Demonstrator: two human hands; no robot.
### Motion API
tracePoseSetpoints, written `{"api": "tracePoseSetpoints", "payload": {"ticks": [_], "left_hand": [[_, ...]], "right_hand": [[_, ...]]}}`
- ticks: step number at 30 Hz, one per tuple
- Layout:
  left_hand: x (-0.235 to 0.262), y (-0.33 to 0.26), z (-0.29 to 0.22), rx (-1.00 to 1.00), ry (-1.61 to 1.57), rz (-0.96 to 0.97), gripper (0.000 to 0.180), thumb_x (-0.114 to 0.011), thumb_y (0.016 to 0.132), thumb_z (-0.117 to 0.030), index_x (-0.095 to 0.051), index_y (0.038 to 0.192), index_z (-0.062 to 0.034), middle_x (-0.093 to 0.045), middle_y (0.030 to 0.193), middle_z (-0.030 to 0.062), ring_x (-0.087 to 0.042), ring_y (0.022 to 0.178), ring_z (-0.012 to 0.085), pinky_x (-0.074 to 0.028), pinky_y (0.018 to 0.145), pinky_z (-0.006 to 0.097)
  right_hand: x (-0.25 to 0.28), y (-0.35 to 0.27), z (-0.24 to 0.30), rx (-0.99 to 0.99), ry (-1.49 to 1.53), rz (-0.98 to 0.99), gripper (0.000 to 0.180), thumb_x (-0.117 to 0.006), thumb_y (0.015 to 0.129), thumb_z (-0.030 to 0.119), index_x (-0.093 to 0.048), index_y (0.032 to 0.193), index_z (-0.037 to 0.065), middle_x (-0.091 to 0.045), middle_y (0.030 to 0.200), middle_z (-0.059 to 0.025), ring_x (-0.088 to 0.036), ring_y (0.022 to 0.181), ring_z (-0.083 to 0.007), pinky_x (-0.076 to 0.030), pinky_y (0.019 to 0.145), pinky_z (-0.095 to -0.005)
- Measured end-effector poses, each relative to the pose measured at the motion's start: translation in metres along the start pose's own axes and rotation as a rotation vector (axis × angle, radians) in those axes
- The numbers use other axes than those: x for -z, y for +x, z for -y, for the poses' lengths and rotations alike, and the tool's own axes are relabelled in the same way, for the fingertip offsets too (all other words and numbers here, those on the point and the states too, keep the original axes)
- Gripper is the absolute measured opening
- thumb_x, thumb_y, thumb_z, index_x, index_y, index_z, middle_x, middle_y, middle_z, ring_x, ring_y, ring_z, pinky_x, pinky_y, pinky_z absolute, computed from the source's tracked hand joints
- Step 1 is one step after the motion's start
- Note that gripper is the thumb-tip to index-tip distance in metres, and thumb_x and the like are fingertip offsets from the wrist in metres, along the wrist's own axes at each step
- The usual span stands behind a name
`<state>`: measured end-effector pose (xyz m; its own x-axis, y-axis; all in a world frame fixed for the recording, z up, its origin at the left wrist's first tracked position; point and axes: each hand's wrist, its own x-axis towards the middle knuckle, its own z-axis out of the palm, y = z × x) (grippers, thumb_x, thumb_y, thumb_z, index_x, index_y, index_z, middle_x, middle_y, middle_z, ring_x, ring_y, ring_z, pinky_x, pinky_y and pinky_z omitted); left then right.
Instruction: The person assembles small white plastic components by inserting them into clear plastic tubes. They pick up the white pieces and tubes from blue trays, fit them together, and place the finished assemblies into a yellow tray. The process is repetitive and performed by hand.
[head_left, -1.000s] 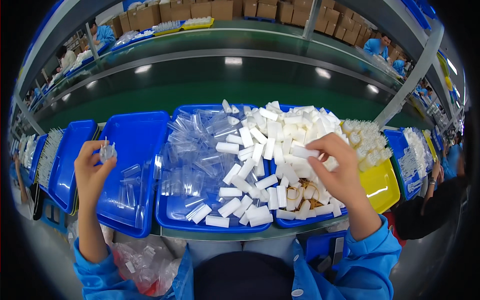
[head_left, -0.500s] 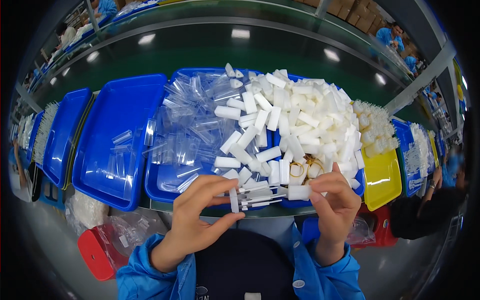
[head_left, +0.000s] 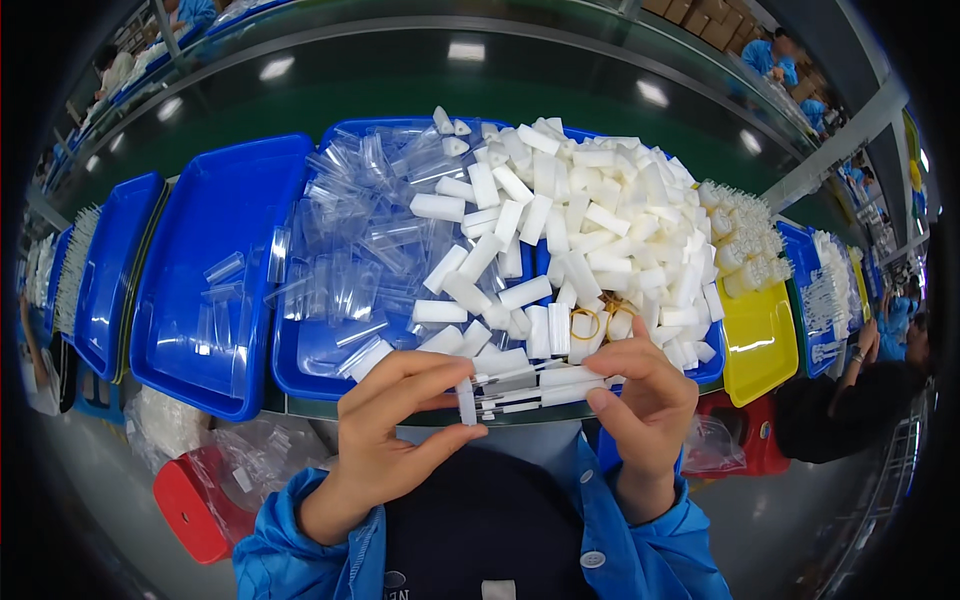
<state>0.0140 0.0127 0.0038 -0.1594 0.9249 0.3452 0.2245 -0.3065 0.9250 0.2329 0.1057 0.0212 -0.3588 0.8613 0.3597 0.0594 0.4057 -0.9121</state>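
My left hand (head_left: pixel 395 415) and my right hand (head_left: pixel 640 395) meet close to my body, just below the front edge of the blue trays. Together they hold a small bundle of white sticks (head_left: pixel 525 388) lying sideways between them. The left fingers also pinch a small clear sleeve (head_left: pixel 466 400) at the bundle's left end. Right behind the hands, a middle blue tray (head_left: pixel 300 360) carries a heap of clear plastic sleeves (head_left: pixel 370 250) on its left and a big pile of white sticks (head_left: pixel 590 230) on its right. Yellow rubber bands (head_left: pixel 585 322) lie among the white pieces.
A second blue tray (head_left: pixel 215 270) with a few clear sleeves sits to the left, and more blue trays (head_left: pixel 100 270) beyond it. A yellow tray (head_left: pixel 758 345) is on the right. Red stools (head_left: pixel 190 505) with plastic bags stand below. A green conveyor (head_left: pixel 420 80) runs behind. A person (head_left: pixel 880 370) works at right.
My left hand came in from the far left tray and my right hand from the white pile. Both now hold the white bundle near my body, the left pinching a clear sleeve.
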Motion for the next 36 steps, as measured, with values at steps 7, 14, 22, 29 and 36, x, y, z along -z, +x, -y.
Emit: {"api": "tracePoseSetpoints", "payload": {"ticks": [7, 14, 22, 29, 36], "left_hand": [[-0.007, 0.000, -0.003, -0.004, -0.015, 0.031, 0.052, -0.082, 0.067, 0.003, -0.064, 0.116, 0.0045, -0.061, 0.110, 0.0167, -0.065, 0.100, 0.0234, -0.060, 0.081, 0.032], [-0.004, -0.001, -0.001, -0.004, 0.004, 0.036, 0.050, -0.082, 0.069, 0.001, -0.064, 0.116, 0.0036, -0.060, 0.109, 0.0143, -0.067, 0.094, 0.0208, -0.061, 0.079, 0.030], [-0.003, -0.002, -0.002, 0.074, -0.177, -0.065, 0.044, -0.077, 0.072, 0.006, -0.062, 0.113, 0.0042, -0.054, 0.118, 0.0168, -0.064, 0.100, 0.0223, -0.060, 0.080, 0.031], [0.003, -0.006, 0.005, 0.018, -0.141, -0.075, 0.037, -0.074, 0.073, 0.007, -0.061, 0.108, 0.0060, -0.051, 0.121, 0.0194, -0.061, 0.106, 0.0233, -0.057, 0.088, 0.034], [-0.001, -0.004, 0.005, 0.040, -0.210, -0.143, 0.044, -0.075, 0.072, 0.007, -0.059, 0.114, 0.0084, -0.051, 0.121, 0.0187, -0.059, 0.110, 0.0250, -0.056, 0.092, 0.036]], "right_hand": [[-0.017, -0.003, 0.009, 0.114, -0.071, 0.086, 0.022, -0.074, 0.070, 0.002, -0.073, 0.092, 0.004, -0.071, 0.089, -0.0067, -0.066, 0.087, -0.0172, -0.009, 0.115, -0.0501], [-0.020, 0.000, 0.008, 0.113, -0.074, 0.148, 0.022, -0.075, 0.072, 0.006, -0.072, 0.094, 0.006, -0.071, 0.087, -0.0055, -0.067, 0.084, -0.0151, -0.014, 0.115, -0.0485], [-0.002, 0.054, -0.019, 0.229, -0.868, -0.032, 0.018, -0.071, 0.077, 0.013, -0.066, 0.094, 0.007, -0.062, 0.085, -0.0023, -0.059, 0.073, -0.0192, -0.027, 0.099, -0.0428], [-0.007, 0.054, -0.024, 0.323, -0.876, -0.047, 0.017, -0.069, 0.077, 0.008, -0.063, 0.093, 0.008, -0.061, 0.092, -0.0035, -0.060, 0.083, -0.0211, -0.026, 0.100, -0.0424], [-0.003, 0.029, -0.003, 0.065, -0.150, 0.054, 0.026, -0.064, 0.078, -0.007, -0.069, 0.102, 0.000, -0.063, 0.090, -0.0103, -0.058, 0.085, -0.0162, -0.043, 0.076, -0.0240]]}}
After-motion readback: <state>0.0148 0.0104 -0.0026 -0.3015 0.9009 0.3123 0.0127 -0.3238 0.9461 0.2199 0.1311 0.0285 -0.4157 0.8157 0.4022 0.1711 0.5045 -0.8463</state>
